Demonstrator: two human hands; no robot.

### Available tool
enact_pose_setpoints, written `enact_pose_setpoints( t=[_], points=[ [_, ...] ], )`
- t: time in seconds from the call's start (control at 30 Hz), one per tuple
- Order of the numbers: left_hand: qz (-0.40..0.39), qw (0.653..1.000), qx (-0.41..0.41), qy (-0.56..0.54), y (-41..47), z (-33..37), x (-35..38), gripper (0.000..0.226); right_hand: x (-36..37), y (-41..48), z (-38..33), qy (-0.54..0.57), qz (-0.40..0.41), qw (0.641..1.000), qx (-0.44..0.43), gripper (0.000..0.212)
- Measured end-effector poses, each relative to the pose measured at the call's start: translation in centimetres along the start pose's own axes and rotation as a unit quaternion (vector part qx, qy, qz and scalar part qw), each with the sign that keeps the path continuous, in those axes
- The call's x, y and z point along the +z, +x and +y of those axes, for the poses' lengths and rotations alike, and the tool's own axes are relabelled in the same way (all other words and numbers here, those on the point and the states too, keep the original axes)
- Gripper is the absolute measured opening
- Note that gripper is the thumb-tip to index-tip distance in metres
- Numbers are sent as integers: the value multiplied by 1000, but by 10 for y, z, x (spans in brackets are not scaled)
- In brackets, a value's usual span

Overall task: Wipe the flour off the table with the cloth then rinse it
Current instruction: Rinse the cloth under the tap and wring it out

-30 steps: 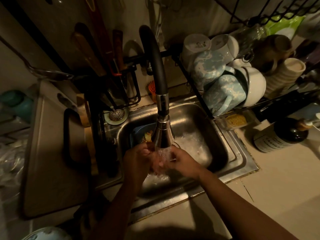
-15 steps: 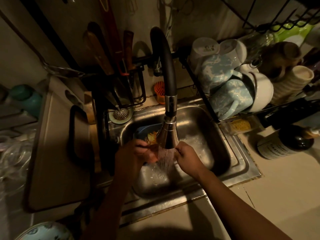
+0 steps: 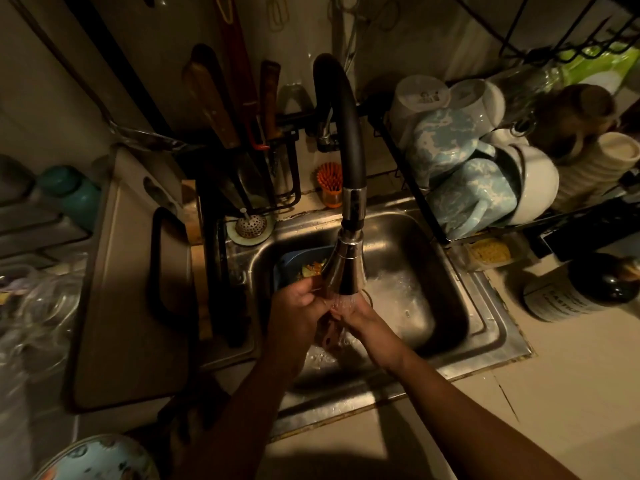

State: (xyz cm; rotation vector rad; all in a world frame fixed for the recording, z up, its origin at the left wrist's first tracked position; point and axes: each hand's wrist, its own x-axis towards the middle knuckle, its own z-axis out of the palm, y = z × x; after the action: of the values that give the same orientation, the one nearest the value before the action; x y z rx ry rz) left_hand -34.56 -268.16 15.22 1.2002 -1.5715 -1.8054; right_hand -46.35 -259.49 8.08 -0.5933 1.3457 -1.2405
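Just below the chrome spray head (image 3: 346, 271) of the black curved faucet, water runs over a small dark cloth (image 3: 328, 336), dimly seen above the steel sink (image 3: 450, 306). The left hand (image 3: 298, 306) curls its fingers round it. I cannot tell whether the right hand (image 3: 358, 315), touching beside it, grips. Soaked, the cloth is probably limp and slippery, so it is best bunched mid-length and squeezed.

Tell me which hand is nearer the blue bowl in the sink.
Left. The left hand is just in front of the blue bowl; the right hand is farther right, under the faucet stream.
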Motion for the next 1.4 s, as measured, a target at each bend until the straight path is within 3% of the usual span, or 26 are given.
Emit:
enact_pose_setpoints(
  t=[0.2, 0.37, 0.43, 0.5, 0.57, 0.67, 0.83, 0.97, 1.1, 1.3, 1.4],
  points=[
    [48, 998, 30, 25, 6, 4, -11, 28, -15, -2, 15, 21, -8, 1000, -14, 39],
    [42, 992, 21, 115, 11, 4, -24, 16, -19, 4, 8, 2, 37, 998, -51, 12],
    [-42, 987, -11, 153, 9, -3, -27, 32, -17, 5, 1, 12, 46, 997, -56, 17],
    [-101, 981, -42, 161, 9, -16, -24, 27, -18, 9, 2, 34, 47, 997, -54, 19],
    [-104, 964, -51, 239, 10, -31, -17, 24, -17, 10, 2, 95, 38, 993, -56, 19],
    [-51, 935, -19, 352, 9, -49, -8, 54, -17, 13, 1, 199, 4, 979, -53, 37],
    [19, 951, 16, 307, 8, -53, 5, 39, -17, 9, 4, 212, -15, 974, -75, 55],
    [25, 967, 14, 253, 14, -52, 4, 29, -28, 15, 14, 62, 53, 994, -74, 52],
    [2, 989, -13, 148, 14, -41, 2, 17, -40, 11, 8, -33, 61, 996, -61, 35],
    [-1, 991, -7, 133, 16, -37, -2, 12, -56, 9, -1, -16, 42, 998, -48, 17],
    [-16, 995, -18, 101, 16, -35, -1, 16, -55, 10, -3, 3, 54, 997, -50, 26]
  ],
)
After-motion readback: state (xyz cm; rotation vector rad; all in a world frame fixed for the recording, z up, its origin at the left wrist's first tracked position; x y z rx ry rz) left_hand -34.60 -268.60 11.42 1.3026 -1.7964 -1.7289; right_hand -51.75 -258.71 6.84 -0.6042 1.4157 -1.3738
